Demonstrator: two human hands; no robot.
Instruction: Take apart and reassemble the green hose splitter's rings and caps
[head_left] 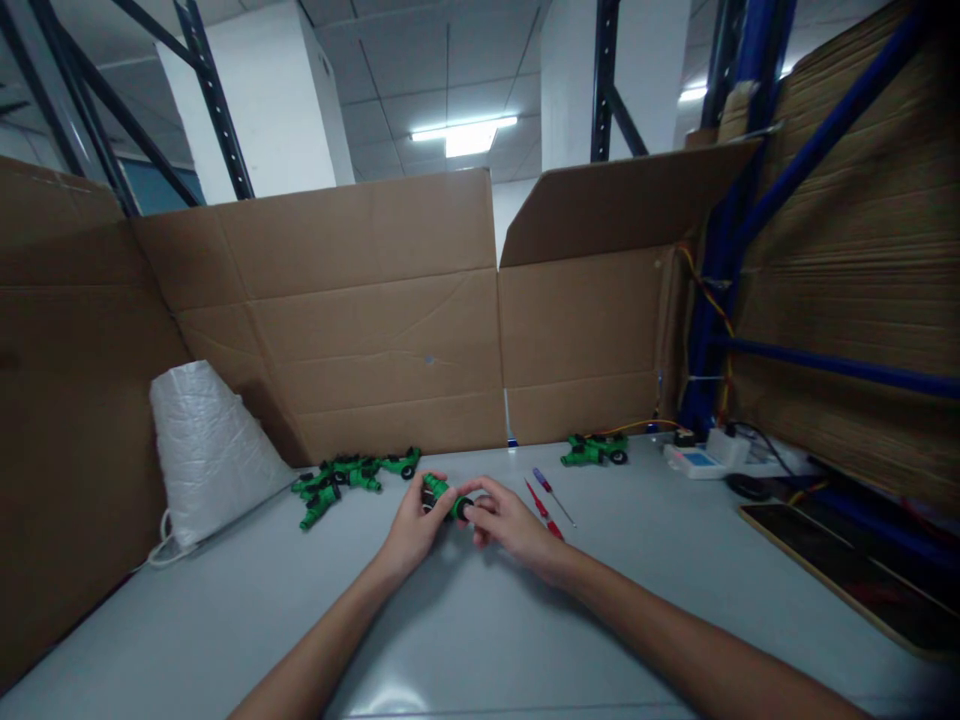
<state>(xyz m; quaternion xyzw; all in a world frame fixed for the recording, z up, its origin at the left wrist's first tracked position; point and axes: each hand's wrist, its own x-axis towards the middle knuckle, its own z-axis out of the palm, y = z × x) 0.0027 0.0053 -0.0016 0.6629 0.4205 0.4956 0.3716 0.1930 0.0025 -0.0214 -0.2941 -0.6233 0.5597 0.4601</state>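
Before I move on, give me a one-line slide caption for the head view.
Left hand and right hand hold a green wheeled toy over a gray tabletop, a purple-handled screwdriver lying nearby.

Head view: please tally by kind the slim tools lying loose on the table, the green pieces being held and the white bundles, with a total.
Slim tools: 2 (red tool, purple-handled tool)
Held green piece: 1
White bundle: 1
Total: 4

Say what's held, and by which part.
A green toy: the left hand grips its body; the right hand has its fingers on the end with a black wheel.
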